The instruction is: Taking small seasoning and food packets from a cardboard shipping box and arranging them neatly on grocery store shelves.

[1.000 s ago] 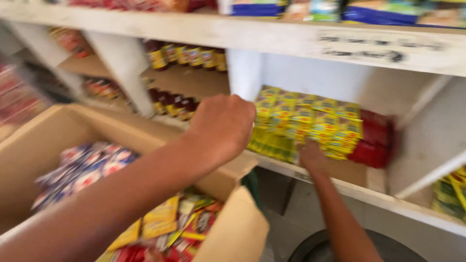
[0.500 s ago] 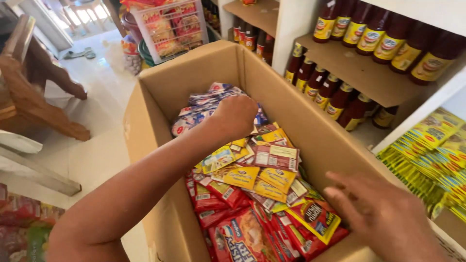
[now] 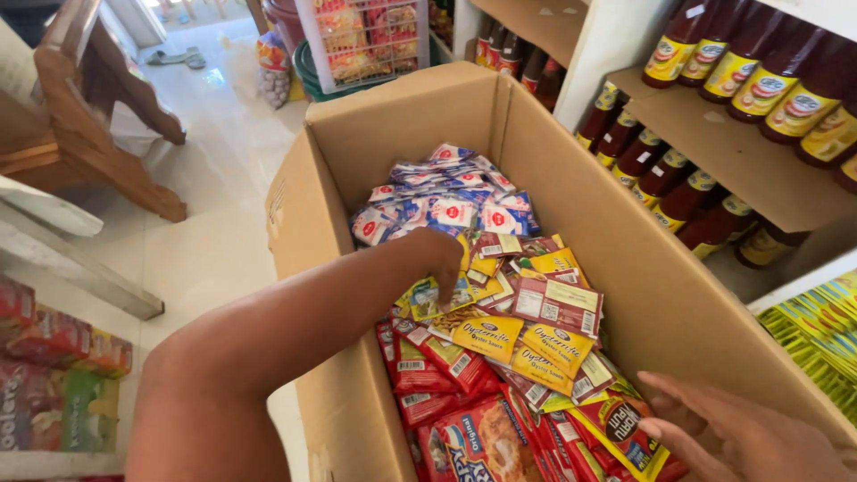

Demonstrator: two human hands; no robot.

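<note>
A large open cardboard box (image 3: 571, 170) holds several piles of small packets. My left hand (image 3: 437, 254) reaches down into its middle, fingers curled into the yellow and maroon sachets (image 3: 500, 303), just below the blue and white sachets (image 3: 437, 201); the fingertips are hidden. At the box's near right corner my right hand (image 3: 741, 437) hovers open with fingers spread, touching a yellow and red packet (image 3: 616, 424). Red snack packets (image 3: 464, 437) lie at the near end.
White shelves on the right carry dark sauce bottles (image 3: 741, 85) with yellow labels, and yellow-green packets (image 3: 817, 344) lower down. A wire basket of snacks (image 3: 361, 40) stands behind the box. A wooden chair (image 3: 85, 116) is on the tiled floor at left.
My view swung from the shelf down to the box. My left hand pulled back from the blue sachets to the yellow ones; my right hand stayed spread at the near corner.
</note>
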